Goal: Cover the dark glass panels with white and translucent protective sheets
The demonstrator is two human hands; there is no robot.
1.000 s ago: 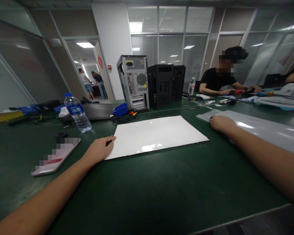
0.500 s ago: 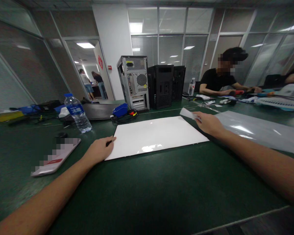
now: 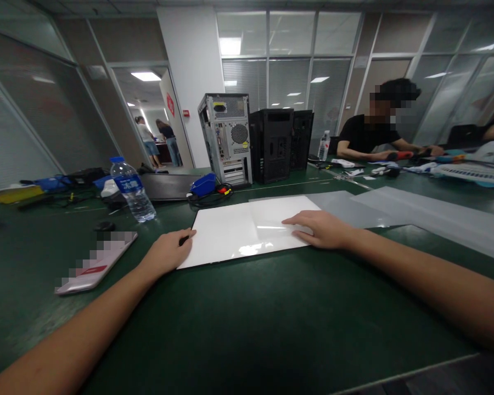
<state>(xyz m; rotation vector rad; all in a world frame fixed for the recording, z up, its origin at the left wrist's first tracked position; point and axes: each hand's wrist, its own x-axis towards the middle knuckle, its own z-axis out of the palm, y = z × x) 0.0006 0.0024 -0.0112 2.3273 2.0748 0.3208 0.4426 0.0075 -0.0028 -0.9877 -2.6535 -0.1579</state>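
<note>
A glossy white panel (image 3: pixel 222 233) with a thin dark edge lies flat on the green table in front of me. My left hand (image 3: pixel 168 252) grips its left edge, thumb on top; a small dark patch shows between thumb and fingers. A thin translucent sheet (image 3: pixel 341 206) stretches from over the panel's right part out to the right; its left edge crosses the panel near the middle. On that part rests my right hand (image 3: pixel 321 227), fingers stretched and thumb apart, pinching nothing.
Another translucent sheet (image 3: pixel 436 219) lies on the right. To the left are a phone (image 3: pixel 96 266) and a water bottle (image 3: pixel 132 189). Behind the panel stand computer towers (image 3: pixel 271 145) and a blue object (image 3: pixel 202 185) with cables. A co-worker (image 3: pixel 366 137) sits across, at the right.
My right hand has moved left and nearer onto the panel, letting go of the whitish edge it pinched. A translucent sheet now spreads over the panel's right part. My left hand stays put.
</note>
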